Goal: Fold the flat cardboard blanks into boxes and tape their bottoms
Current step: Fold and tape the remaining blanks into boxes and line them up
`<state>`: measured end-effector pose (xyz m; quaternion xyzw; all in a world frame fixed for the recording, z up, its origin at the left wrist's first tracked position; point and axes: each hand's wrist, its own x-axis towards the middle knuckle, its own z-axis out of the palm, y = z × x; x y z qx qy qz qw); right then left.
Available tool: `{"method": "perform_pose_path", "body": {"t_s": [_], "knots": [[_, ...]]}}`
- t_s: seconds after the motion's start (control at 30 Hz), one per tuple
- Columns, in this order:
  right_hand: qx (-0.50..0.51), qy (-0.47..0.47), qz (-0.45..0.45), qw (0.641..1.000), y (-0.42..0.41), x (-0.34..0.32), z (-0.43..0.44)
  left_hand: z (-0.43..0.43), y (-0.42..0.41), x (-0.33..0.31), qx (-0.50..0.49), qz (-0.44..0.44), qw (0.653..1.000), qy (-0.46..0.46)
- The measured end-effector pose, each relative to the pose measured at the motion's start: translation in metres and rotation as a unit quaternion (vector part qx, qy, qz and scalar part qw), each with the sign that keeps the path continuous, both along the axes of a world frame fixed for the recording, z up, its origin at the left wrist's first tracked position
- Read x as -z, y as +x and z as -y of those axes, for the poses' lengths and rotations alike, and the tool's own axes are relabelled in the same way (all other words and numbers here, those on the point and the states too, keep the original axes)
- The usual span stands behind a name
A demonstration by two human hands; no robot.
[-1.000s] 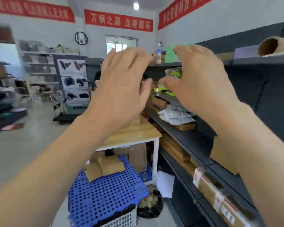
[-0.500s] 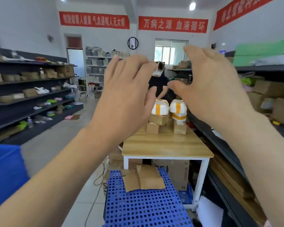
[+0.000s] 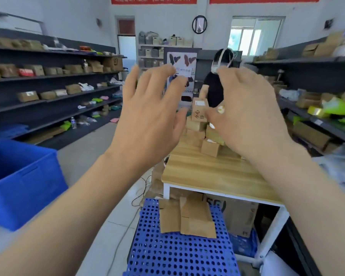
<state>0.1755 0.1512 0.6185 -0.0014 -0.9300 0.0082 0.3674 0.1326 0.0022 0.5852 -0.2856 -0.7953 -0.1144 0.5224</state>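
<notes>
My left hand [image 3: 149, 114] and my right hand [image 3: 247, 114] are raised side by side in front of the camera, fingers spread and loosely bent, holding nothing. Below them several flat cardboard blanks [image 3: 187, 218] lie on a blue perforated crate lid [image 3: 179, 253]. Behind my hands a pile of small folded cardboard boxes [image 3: 199, 126] stands on the far part of a wooden table [image 3: 213, 176]; my hands hide part of the pile.
A person in a black top [image 3: 215, 90] stands beyond the table. A blue bin [image 3: 18, 180] is at the left. Dark shelves with boxes run along the left [image 3: 54, 92] and the right [image 3: 317, 108]. A large carton [image 3: 241, 216] sits under the table.
The view has swung left from the right-hand shelves to face the table and the aisle. Both hands stay raised before the camera, fingers spreading a little wider.
</notes>
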Motion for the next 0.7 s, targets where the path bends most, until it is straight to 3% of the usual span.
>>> {"method": "perform_pose_path", "body": {"t_s": [0.3,0.47,0.57,0.7], "knots": [[0.011,-0.005,0.055,0.998,-0.109,0.063,-0.016,-0.011,-0.105,0.055,0.016,0.031,0.999,-0.02],[0.048,-0.036,0.181,0.982,-0.171,0.156,-0.042,-0.039,-0.167,0.146,0.03,0.174,0.984,-0.026],[0.065,-0.072,0.297,0.95,-0.204,0.237,-0.058,-0.051,-0.196,0.225,0.0,0.361,0.931,-0.06],[0.07,-0.129,0.428,0.892,-0.233,0.351,-0.078,-0.059,-0.219,0.339,-0.05,0.527,0.844,-0.085]]}}
